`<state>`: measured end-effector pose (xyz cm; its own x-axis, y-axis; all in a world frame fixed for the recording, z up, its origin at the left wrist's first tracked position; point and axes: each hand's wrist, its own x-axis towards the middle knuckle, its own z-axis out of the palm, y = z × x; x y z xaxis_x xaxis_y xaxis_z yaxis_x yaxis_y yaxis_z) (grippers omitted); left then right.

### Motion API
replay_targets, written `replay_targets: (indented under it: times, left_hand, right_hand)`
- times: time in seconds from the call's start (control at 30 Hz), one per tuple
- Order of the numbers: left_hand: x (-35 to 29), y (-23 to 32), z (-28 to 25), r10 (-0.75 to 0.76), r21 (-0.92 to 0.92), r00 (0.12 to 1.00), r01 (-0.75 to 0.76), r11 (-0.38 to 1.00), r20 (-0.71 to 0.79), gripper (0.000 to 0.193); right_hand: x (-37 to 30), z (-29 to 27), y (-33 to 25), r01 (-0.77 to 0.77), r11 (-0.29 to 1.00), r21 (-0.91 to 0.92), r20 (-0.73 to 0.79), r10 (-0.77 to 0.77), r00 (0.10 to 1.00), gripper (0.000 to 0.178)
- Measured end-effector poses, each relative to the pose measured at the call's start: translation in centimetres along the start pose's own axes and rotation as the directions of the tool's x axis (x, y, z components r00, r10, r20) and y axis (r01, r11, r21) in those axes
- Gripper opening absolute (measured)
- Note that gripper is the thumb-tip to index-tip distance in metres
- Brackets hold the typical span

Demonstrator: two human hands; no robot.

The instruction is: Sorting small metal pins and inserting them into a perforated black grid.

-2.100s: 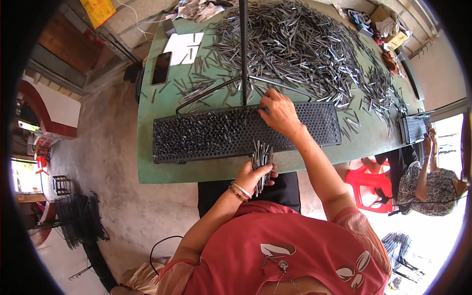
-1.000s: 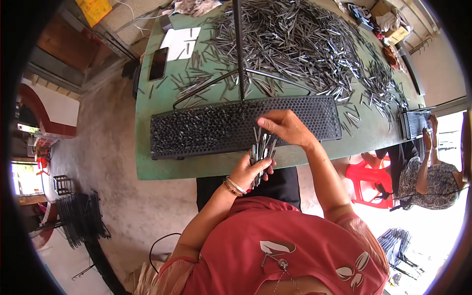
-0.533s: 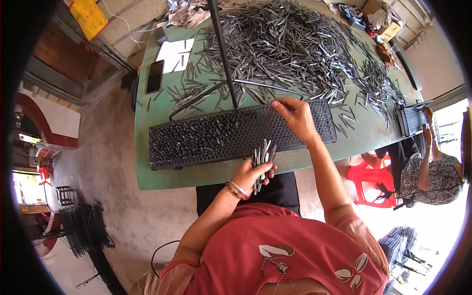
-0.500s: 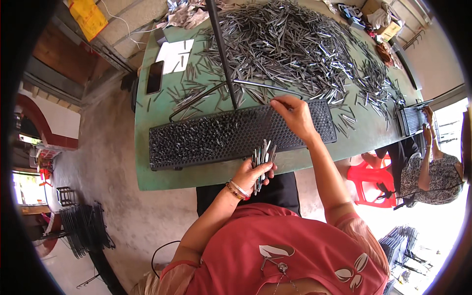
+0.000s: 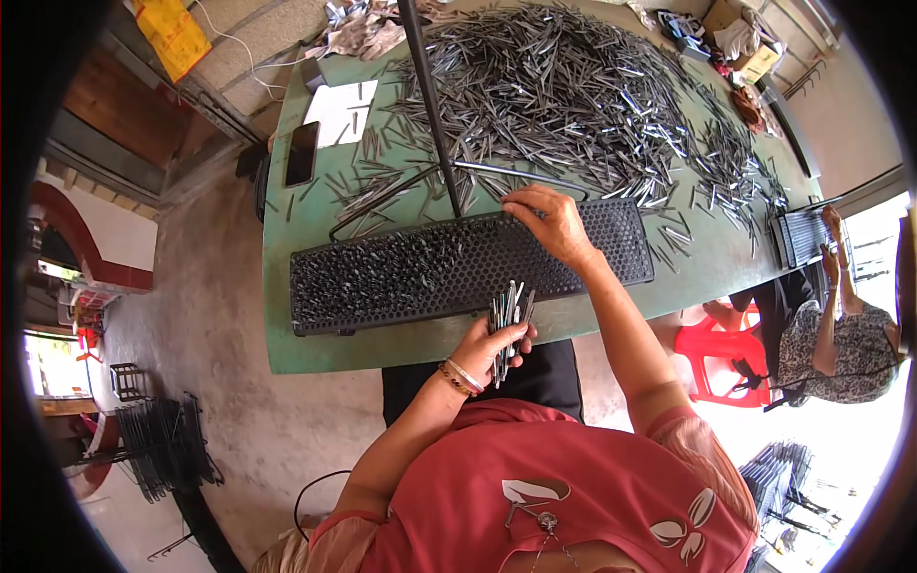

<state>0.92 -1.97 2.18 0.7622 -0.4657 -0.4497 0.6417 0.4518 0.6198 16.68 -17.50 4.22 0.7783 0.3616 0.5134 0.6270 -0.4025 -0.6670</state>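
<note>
A bundle of thin dark metal strips (image 5: 511,315) stands up out of my left hand (image 5: 492,346), whose fingers are closed round it just in front of the table edge. Over the long black perforated rack (image 5: 592,244), my right hand (image 5: 552,227) is closed in a pinch near the rack's far edge. Whatever its fingertips hold, if anything, I cannot make out. The left part of the rack is densely filled with small dark pieces (image 5: 373,277) set into its holes; bare holes show on the right part.
A big heap of loose metal strips (image 5: 564,86) covers the back of the green table (image 5: 287,349). Behind the rack rises a black pole (image 5: 432,105). A phone (image 5: 302,153) and white paper (image 5: 336,113) lie at left. Another person (image 5: 841,349) works at right beside a red stool (image 5: 721,353).
My right hand has shifted slightly left along the far side of the rack. My left hand, with its bundle of strips, stays almost in place.
</note>
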Motion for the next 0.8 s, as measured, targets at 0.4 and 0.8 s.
replay_targets:
  times: [0.4, 0.8]
  left_hand:
    - [0.3, -0.7, -0.8, -0.039, -0.001, 0.998, 0.039, 0.999, -0.049, 0.021]
    - [0.3, -1.0, -1.0, -0.034, 0.062, 0.999, 0.035, 0.997, -0.025, 0.022]
  right_hand:
    - [-0.9, 0.8, 1.2, 0.001, 1.000, -0.027, 0.043, 0.001, 0.999, 0.014]
    - [-1.1, 1.3, 0.6, -0.044, 0.998, -0.035, 0.036, 0.045, 0.998, 0.013]
